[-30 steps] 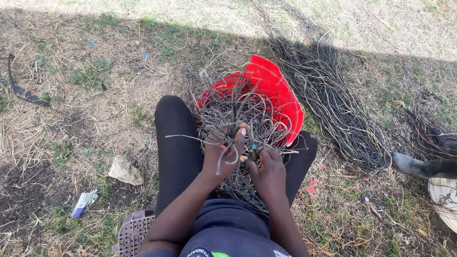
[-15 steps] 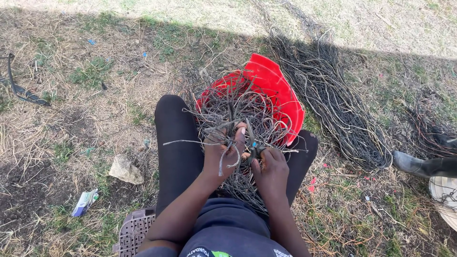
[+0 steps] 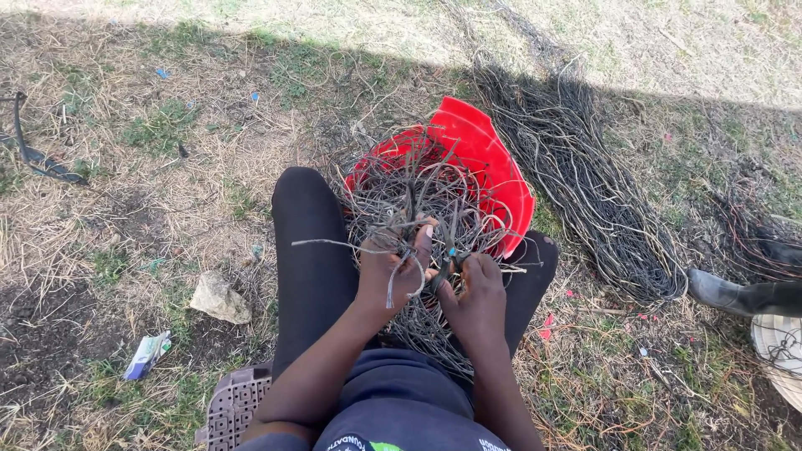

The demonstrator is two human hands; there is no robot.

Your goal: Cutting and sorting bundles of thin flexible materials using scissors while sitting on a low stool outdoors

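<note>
tangle of grey wire strands (image 3: 418, 209) sits on the lap over a red basin (image 3: 493, 159), close in so both hands reach | left hand (image 3: 391, 271) fingers curled tight round a few strands, holding them steady | right hand (image 3: 478, 288) pinching strands, small dark tool maybe, can't tell | long wire bundle (image 3: 585, 184) on the grass (image 3: 150, 192) to the right, stone (image 3: 219, 298) to the left
</note>
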